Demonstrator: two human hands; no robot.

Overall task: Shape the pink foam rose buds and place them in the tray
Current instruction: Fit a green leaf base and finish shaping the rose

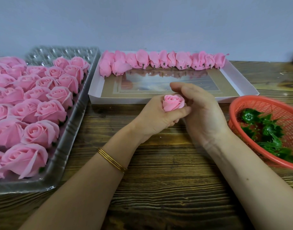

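Observation:
My left hand [153,118] grips a pink foam rose bud [173,102] from below, its petals wrapped tight and facing up. My right hand [202,110] curls around the bud's right side, thumb arched over its top and fingers touching the petals. Just behind the hands lies a white cardboard tray [241,80] with a clear window in its floor. Several shaped pink buds [160,61] lie in a row along its far edge, stems pointing toward me.
A clear plastic tray [71,130] on the left holds several open pink roses [41,110]. A red mesh basket [275,107] with green plastic calyxes [266,133] stands at the right. All rest on a dark wooden table [167,188] against a pale wall.

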